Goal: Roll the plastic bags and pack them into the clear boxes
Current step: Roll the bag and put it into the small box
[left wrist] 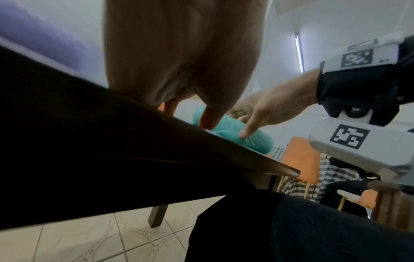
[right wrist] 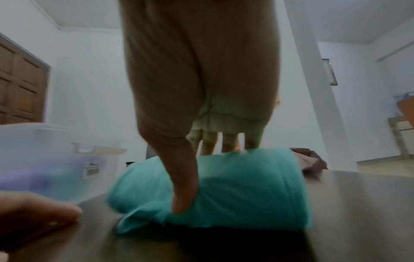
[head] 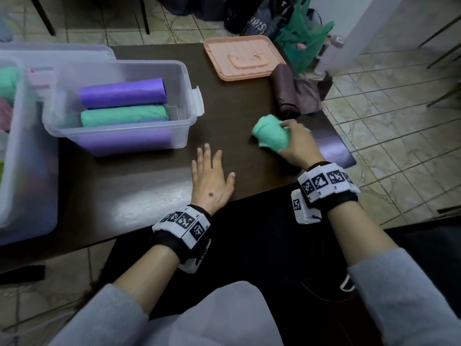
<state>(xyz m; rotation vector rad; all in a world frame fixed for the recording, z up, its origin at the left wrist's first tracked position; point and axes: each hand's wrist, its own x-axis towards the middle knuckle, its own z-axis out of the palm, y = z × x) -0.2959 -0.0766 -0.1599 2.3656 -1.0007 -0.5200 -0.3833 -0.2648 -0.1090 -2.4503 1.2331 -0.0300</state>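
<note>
Green bag roll point(head: 270, 136) sits at right of middle on the table point(head: 139, 191) | clear box point(head: 119, 108) upper left has room | left hand point(head: 212, 178) lies flat, fingers wide | right hand point(head: 296, 143) wraps the roll: squeeze tight, keep loose flap tucked under.

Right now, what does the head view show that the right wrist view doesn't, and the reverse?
Only the head view shows the peach tray, the purple roll and green roll inside the clear box, and the whole left hand flat on the table. Only the right wrist view shows the thumb pressed into the held roll and a brown door. Both show the right hand gripping the green rolled bag, the clear box, and the dark brown bag behind.
</note>
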